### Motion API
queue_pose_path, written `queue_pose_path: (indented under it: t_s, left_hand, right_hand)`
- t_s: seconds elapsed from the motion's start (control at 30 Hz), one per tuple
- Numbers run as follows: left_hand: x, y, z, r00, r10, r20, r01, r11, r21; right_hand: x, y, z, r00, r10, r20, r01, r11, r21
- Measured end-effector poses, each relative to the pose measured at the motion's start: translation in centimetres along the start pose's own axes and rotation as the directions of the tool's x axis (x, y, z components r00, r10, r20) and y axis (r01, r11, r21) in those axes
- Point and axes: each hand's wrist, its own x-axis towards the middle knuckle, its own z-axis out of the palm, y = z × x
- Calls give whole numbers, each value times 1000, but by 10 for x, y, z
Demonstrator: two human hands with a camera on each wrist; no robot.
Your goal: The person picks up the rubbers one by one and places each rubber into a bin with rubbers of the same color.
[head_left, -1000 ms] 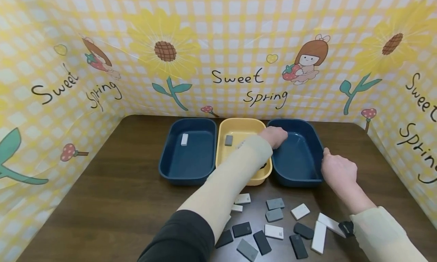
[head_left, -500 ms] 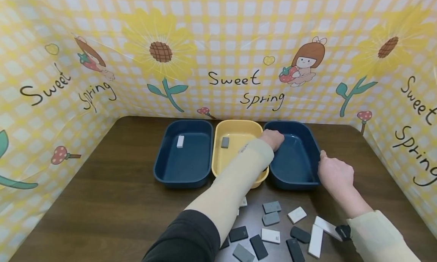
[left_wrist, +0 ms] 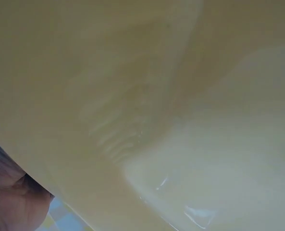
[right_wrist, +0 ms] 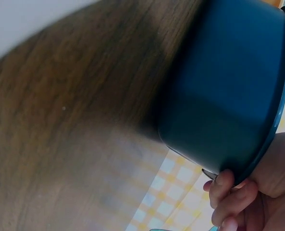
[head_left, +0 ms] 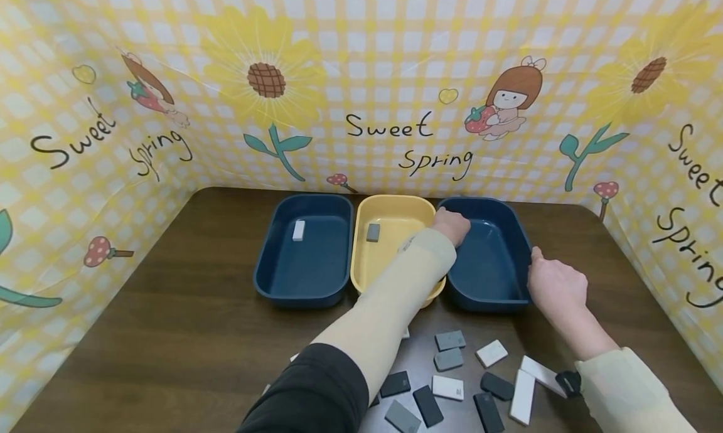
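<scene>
My left hand [head_left: 452, 226] reaches across the yellow tray [head_left: 369, 273] and grips the left rim of the right-hand blue tray [head_left: 491, 263]. My right hand [head_left: 558, 282] holds that tray's right rim. In the right wrist view, fingers [right_wrist: 233, 199] curl at the rim of the blue wall [right_wrist: 219, 96]. The left wrist view is mostly filled by the yellow tray [left_wrist: 219, 163]; part of my left hand [left_wrist: 15, 204] shows beyond its edge, its fingertips hidden. Nothing is visible inside the right-hand blue tray.
The left blue tray [head_left: 307, 270] holds a white piece [head_left: 299, 230]; a grey piece [head_left: 373, 233] lies in the yellow one. Several flat white, grey [head_left: 403, 416] and black [head_left: 427, 406] pieces lie in front, partly hidden by my left sleeve. A patterned cloth [head_left: 395, 56] surrounds the table.
The head view has shifted slightly. Both hands stay at the right-hand blue tray's rims, and the trays keep their arrangement.
</scene>
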Motion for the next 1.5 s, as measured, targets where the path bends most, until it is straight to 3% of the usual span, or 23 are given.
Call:
queue_pose_path:
  t_s: [0.2, 0.43, 0.57, 0.8, 1.03, 1.2, 1.27, 1.37, 1.5]
  left_hand:
    - [-4, -3, 3, 1000, -1, 12, 1, 1000, 9]
    - [-17, -6, 2, 999, 10, -35, -10, 1000, 8]
    - [-25, -7, -4, 993, 73, -89, -71, 997, 29]
    - [-36, -11, -16, 966, 202, -161, -176, 971, 161]
    - [-78, -24, -30, 931, 268, -247, -233, 959, 163]
    - [-112, -42, -26, 893, 328, -307, -285, 942, 178]
    - [-125, -51, -23, 885, 334, -325, -295, 941, 166]
    - [-145, -67, -18, 885, 317, -342, -288, 948, 132]
    - [-169, -88, -8, 898, 262, -352, -251, 965, 79]
  right_hand:
    - [-1, -2, 2, 1000, -4, 16, 4, 1000, 3]
    - [-1, -4, 1, 1000, -20, 5, 20, 1000, 3]
    - [-2, -3, -1, 1000, -12, 7, 12, 1000, 7]
    - [-4, 3, -6, 1000, -14, 5, 14, 1000, 15]
    - [-2, -1, -7, 1000, -16, -5, 16, 1000, 13]
    - [-2, -1, -6, 1000, -22, 12, 21, 1000, 16]
    - [-2, -1, -5, 1000, -23, 15, 23, 1000, 16]
    - [-3, -1, -4, 999, -23, 22, 23, 1000, 17]
    - [-3, 1, -3, 1000, -23, 17, 23, 1000, 20]
